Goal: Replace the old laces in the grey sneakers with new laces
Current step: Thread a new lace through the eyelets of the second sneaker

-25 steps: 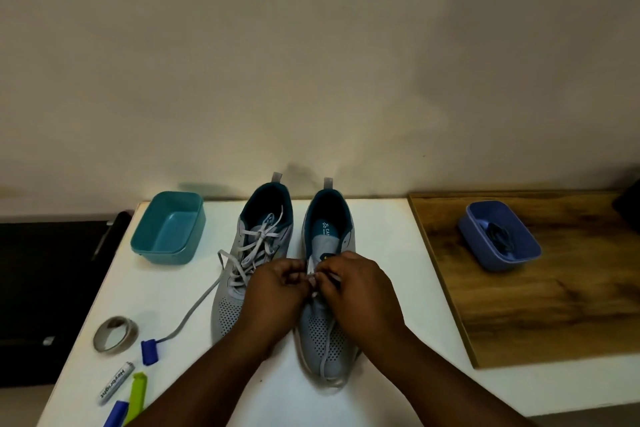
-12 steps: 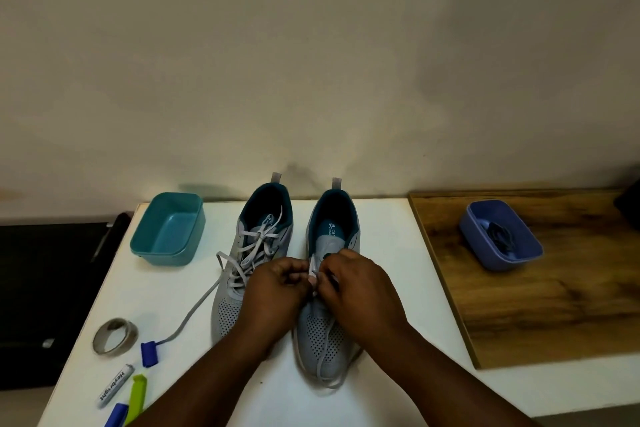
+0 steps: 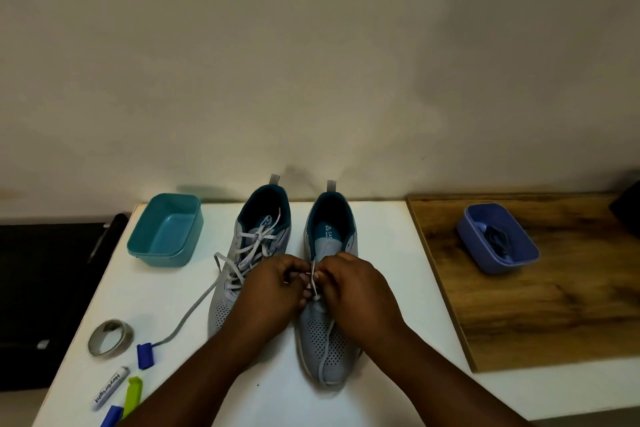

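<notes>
both hands (image 3: 313, 282) pinch the lace (image 3: 314, 279) over the right sneaker (image 3: 327, 329); teal tub (image 3: 166, 230) and tape roll (image 3: 110, 337) sit leftward.

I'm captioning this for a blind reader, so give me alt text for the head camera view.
Both hands, left hand and right hand, pinch a pale grey lace over the right grey mesh sneaker on a white table. The left grey sneaker beside it is loosely laced; a teal plastic tub sits left, a blue tub on a wooden board right.

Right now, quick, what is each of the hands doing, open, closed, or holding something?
Left hand: closed, pinching the grey lace of the right-side sneaker.
Right hand: closed, pinching the same lace.
</notes>
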`<state>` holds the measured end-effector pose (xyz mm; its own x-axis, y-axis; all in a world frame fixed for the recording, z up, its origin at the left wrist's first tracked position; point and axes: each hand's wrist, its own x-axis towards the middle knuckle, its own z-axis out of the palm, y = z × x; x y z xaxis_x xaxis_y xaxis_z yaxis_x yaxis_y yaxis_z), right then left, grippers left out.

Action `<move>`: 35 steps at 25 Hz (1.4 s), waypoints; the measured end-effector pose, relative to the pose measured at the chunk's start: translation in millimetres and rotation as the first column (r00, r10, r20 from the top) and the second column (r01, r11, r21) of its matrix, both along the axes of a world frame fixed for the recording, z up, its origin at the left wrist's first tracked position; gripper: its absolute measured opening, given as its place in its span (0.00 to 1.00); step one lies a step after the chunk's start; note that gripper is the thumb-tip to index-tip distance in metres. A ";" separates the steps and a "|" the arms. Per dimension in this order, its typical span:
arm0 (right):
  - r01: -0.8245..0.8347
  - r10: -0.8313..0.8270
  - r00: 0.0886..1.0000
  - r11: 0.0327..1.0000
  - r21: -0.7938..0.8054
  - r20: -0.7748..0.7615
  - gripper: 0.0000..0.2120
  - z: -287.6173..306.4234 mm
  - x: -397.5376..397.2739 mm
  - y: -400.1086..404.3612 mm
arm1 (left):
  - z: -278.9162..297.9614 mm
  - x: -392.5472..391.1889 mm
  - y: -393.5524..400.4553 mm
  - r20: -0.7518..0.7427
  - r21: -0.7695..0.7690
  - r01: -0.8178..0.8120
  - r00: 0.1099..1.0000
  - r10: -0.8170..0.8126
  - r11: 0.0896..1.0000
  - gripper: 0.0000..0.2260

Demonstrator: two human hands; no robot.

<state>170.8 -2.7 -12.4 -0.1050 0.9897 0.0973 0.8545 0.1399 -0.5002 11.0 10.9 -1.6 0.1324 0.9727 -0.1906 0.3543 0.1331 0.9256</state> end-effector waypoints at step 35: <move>-0.150 0.160 0.984 0.981 -0.127 0.079 0.39 31.2 7.0 -1.8 | 111.0 -126.9 21.8 -0.827 -0.110 0.048 0.549 -0.118 0.993 0.06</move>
<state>177.7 -4.5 18.8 -0.2610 0.9646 -0.0375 0.8689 0.2178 -0.4445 -115.9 32.8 109.4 -0.0396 0.9462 -0.3212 0.9731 0.1095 0.2025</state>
